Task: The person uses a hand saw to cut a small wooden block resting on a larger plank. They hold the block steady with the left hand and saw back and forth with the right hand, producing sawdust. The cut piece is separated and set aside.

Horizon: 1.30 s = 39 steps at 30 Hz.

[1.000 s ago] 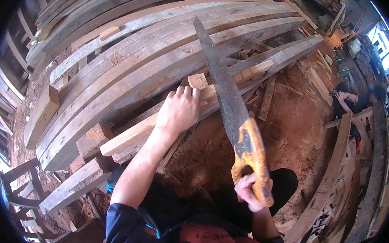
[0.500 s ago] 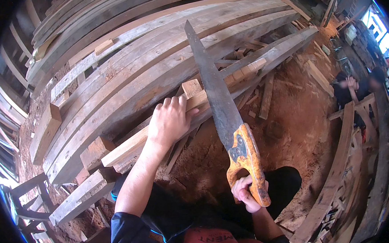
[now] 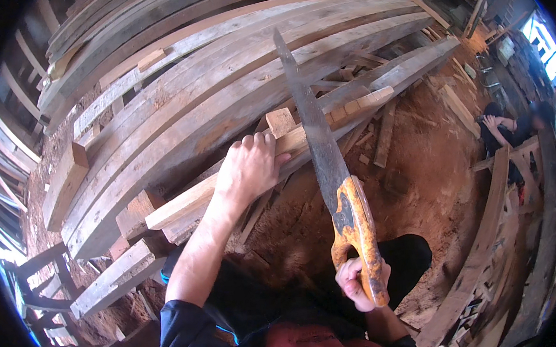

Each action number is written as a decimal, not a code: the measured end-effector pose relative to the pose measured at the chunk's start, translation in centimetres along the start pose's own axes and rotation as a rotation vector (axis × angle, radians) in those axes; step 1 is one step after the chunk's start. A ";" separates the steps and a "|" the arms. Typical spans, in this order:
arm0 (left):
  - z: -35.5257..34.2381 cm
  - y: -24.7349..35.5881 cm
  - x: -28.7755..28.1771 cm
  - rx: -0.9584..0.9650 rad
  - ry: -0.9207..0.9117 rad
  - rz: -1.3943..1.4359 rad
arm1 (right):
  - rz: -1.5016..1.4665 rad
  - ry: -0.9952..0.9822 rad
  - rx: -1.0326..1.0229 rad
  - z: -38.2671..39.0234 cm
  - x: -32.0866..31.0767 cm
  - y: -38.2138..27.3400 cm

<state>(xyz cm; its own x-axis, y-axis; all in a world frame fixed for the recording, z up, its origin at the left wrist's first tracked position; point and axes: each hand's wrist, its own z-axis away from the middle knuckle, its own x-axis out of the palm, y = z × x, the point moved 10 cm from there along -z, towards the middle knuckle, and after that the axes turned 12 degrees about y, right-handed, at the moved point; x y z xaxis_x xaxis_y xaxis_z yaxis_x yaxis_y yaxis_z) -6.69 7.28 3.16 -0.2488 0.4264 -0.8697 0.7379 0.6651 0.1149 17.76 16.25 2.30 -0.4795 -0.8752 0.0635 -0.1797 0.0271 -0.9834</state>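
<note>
My right hand (image 3: 355, 283) is wrapped around the worn orange-and-black handle of a handsaw (image 3: 319, 139), low in the middle. Its long dark blade points away from me and crosses a squared wooden strip (image 3: 190, 201), which slants from lower left to upper right. With my left hand (image 3: 246, 169) I grip this strip from above, just left of the blade. A small wood block (image 3: 280, 122) sits beyond my left fingers, against the strip. Beneath the strip runs a thicker grey beam (image 3: 411, 65). Whether the teeth are in a cut is too small to tell.
Long weathered planks (image 3: 222, 94) lie stacked beyond the strip. Reddish dirt floor (image 3: 417, 158) with wood scraps spreads to the right. More timber (image 3: 486, 250) lines the right side, where other people (image 3: 504, 121) are near. A short beam (image 3: 116, 282) juts out at lower left.
The saw and my right hand have drawn back slightly toward me and to the right. My left hand keeps its grip on the strip. The whole view has shifted a little.
</note>
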 end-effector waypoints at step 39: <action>0.7 1.1 -0.4 -0.037 0.053 -0.063 | -0.067 -0.036 -0.035 -5.4 1.3 2.8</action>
<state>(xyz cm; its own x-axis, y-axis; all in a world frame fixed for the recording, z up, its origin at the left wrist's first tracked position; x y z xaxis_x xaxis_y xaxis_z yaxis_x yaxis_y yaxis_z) -5.36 7.38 3.34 -0.3280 0.4142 -0.8490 0.6964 0.7133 0.0789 12.01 17.81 0.51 -0.4341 -0.8925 0.1223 -0.2408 -0.0158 -0.9704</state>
